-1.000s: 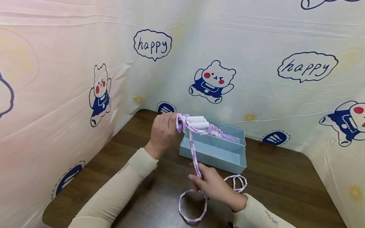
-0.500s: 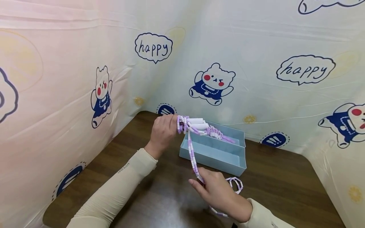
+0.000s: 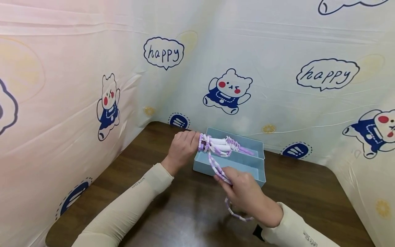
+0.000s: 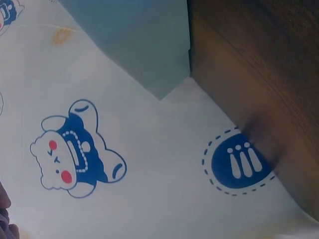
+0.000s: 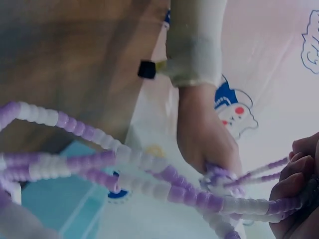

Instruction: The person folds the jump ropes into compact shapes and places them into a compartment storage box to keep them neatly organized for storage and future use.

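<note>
A purple-and-white beaded jump rope [image 3: 215,165] hangs in the air between my hands. My left hand [image 3: 185,147] grips its bundled end, where coils of beads wrap around smooth white cylinders [image 3: 221,146]. A ribbed purple-and-white part with a purple tip [image 3: 245,151] extends past them over the box. Lower and to the right, my right hand [image 3: 247,192] holds the strands leading down from the bundle, its fingers [image 5: 299,174] curled round them in the right wrist view. A loose loop of rope [image 3: 234,214] dangles below that hand. The left wrist view catches only fingertips [image 4: 4,199] at its edge.
Behind the hands, a light blue two-compartment box [image 3: 259,175] stands on the dark wooden table [image 3: 302,192]. White cloth [image 3: 265,41] printed with cartoon bears surrounds the table at the back and sides. A small black object [image 3: 258,233] shows by the right cuff.
My left hand has shifted slightly right and down with the bundle. The right hand has moved right, taking the strands along. The round loop on the table has been drawn out of its earlier place.
</note>
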